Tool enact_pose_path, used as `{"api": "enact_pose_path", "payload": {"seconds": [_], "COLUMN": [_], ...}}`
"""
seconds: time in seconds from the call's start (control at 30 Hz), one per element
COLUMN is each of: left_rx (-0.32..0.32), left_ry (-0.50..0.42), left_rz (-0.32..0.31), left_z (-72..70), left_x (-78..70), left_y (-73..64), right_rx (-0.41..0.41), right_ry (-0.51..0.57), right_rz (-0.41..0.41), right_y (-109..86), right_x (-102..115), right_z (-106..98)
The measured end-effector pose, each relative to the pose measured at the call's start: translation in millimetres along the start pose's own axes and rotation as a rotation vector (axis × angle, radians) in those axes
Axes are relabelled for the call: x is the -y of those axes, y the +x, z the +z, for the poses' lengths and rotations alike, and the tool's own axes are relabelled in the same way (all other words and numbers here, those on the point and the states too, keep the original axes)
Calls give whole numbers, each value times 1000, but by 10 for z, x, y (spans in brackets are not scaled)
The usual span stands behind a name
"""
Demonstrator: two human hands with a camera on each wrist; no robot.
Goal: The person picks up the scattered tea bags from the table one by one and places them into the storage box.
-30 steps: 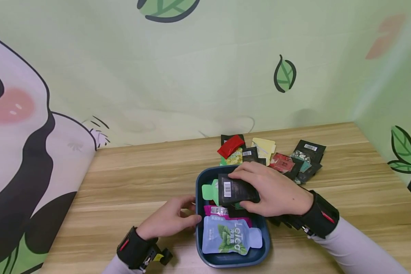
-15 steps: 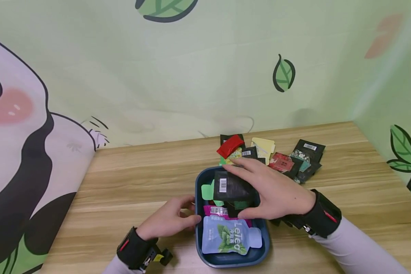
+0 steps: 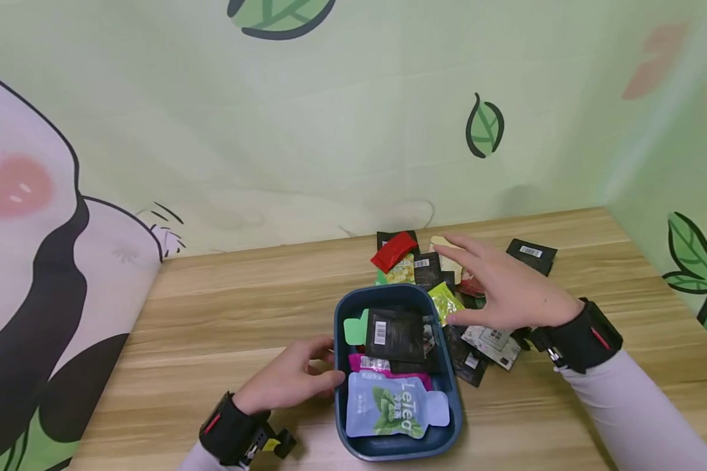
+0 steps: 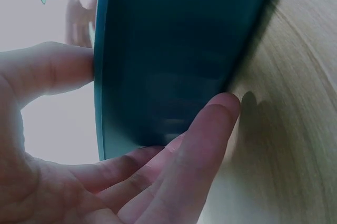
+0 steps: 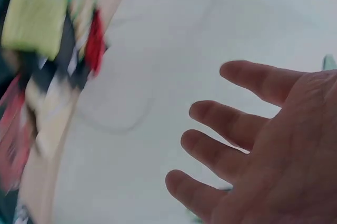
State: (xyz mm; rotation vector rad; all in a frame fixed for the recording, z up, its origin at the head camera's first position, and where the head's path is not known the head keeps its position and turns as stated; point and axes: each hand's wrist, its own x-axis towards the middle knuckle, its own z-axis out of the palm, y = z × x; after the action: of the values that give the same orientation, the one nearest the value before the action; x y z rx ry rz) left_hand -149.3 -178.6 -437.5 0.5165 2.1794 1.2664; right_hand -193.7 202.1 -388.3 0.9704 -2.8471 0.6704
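A dark blue plastic bin (image 3: 398, 451) stands before me with several packets in it. On top lie a light blue LeTea pouch (image 3: 383, 405), a magenta packet (image 3: 365, 363), a black sachet (image 3: 396, 333) with a barcode and a green-capped pouch (image 3: 355, 331). My left hand (image 3: 289, 376) rests against the bin's left side; in the left wrist view its thumb meets the rim and its fingers lie along the outer wall. Holding nothing, my right hand (image 3: 501, 284) hovers with spread fingers over sachets right of the bin. A yellow-green packet (image 3: 444, 301) shows near its thumb.
Behind the bin lie a red packet (image 3: 395, 252), a black sachet (image 3: 427, 269) and other packets. To its right are a white sachet (image 3: 495, 343) and dark ones (image 3: 465, 356). Another black sachet (image 3: 531, 256) lies farther back. A printed cloth wall (image 3: 330, 144) borders the wooden table (image 3: 230, 294).
My right hand let go of the black sachet in the bin and moved right and up over the loose sachets, its fingers spreading. My left hand has stayed at the bin's side.
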Motion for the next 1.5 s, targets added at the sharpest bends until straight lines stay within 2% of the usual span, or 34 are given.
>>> {"api": "enact_pose_path", "payload": {"seconds": [0.2,0.4,0.57,0.83,1.07,1.27,1.5], "left_rx": [0,5,4,2,3,-1,-4], "left_ry": [-3,-6,-10,-14,-19,-4,0], "left_rz": [-3,-9,-15,-18,-18,-9,-5], "left_z": [-6,-5,-4,-1,0,1,2], "left_x": [4,3,13,20,18,28,37], "left_y": [1,2,8,6,3,7,10], "right_rx": [22,68,70,118,120,96,99], "right_ry": [-49,-72,-105,-183,-208,-209,-216], "right_rz": [95,195,234,369,385,367,351], "right_y": [-7,-3,-14,-3,15,29,23], "right_x": [-349,-568,-675,-741,-793,-817,-784], "right_z": [51,159,238,338,400,430,374]}}
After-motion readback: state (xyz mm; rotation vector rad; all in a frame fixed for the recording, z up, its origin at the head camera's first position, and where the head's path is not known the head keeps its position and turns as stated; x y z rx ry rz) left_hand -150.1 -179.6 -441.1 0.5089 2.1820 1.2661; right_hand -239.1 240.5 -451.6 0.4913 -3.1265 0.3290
